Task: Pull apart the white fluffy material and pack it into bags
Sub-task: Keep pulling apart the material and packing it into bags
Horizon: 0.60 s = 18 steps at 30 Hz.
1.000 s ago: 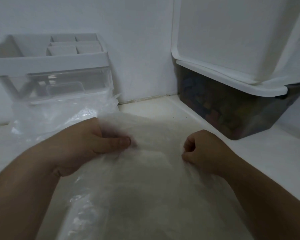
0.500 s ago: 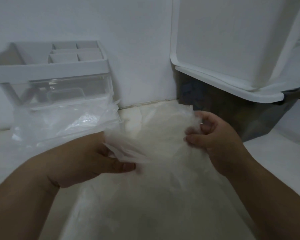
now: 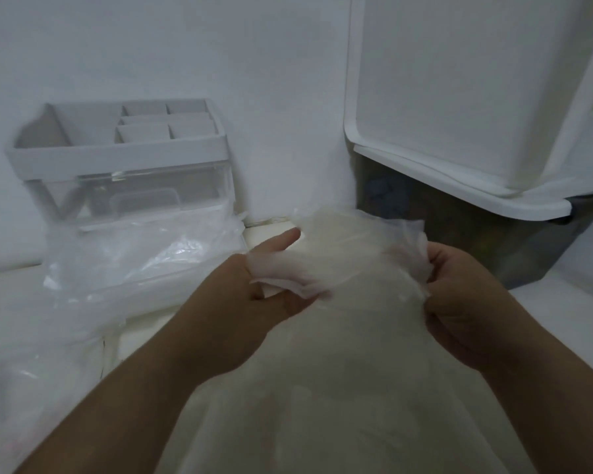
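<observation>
Both hands have come up and toward the middle of the frame since half a second ago, lifting the top edge of the white fluffy material (image 3: 339, 371) off the counter. From my end, the left hand (image 3: 250, 302) now pinches a fold of it between thumb and lower fingers, with the forefinger stuck out straight toward the upper right and the stuff draped over the knuckles. The right hand (image 3: 466, 302) has its fingers curled tight round a bunched, frayed edge. The edge is stretched between the two grips just right of centre, and the rest spreads down to the bottom edge in one broad pale mass. I cannot tell whether the filmy rim is the material itself or a thin wrapper round it. I judge this as the start of a pull to tear off a portion, and nothing here looks packed yet. The clear bags (image 3: 134, 258) lie crumpled at the left, well apart from the hands. The pale counter (image 3: 569, 302) meets a plain white wall (image 3: 254, 63). A white organiser (image 3: 117, 155) with a see-through drawer stands at the upper left. A dark bin (image 3: 459, 241) sits at the right, its white lid (image 3: 442, 97) propped upright.
</observation>
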Motion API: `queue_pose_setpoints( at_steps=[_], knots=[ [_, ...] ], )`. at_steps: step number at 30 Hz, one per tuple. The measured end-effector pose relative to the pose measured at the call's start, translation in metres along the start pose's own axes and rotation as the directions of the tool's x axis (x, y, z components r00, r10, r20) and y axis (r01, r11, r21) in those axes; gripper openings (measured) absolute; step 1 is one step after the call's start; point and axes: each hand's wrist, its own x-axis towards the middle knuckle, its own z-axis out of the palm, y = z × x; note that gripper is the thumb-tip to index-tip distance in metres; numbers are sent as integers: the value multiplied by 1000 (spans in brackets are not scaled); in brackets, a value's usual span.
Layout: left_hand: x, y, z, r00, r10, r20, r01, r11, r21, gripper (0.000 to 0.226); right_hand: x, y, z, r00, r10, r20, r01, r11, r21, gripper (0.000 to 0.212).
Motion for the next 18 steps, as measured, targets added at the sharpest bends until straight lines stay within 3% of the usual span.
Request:
queue_pose_setpoints(
  at_steps=[3,7,10,13,15,18],
  knots=[
    [-1,0,5,999,-19,-39,16,997,-72,33,-1,0,2,999,-3,33,4,1000,-23,41],
    [-1,5,7,995,60,-75,-51,992,114,19,-1,1,0,999,9,54,-8,1000,-23,37],
    [-3,8,7,990,55,-133,-35,988,149,12,0,-1,-1,996,24,83,-25,1000,16,27],
    [-3,10,5,988,42,-147,-10,978,210,17,4,-9,0,999,-19,39,18,999,43,29],
    [-2,11,1,988,54,-142,-21,973,230,26,9,-19,3,998,-63,-27,64,997,31,14],
    [-1,14,-6,985,71,-154,-35,973,229,9,21,-39,7,993,-108,-39,105,991,-79,15]
  ],
)
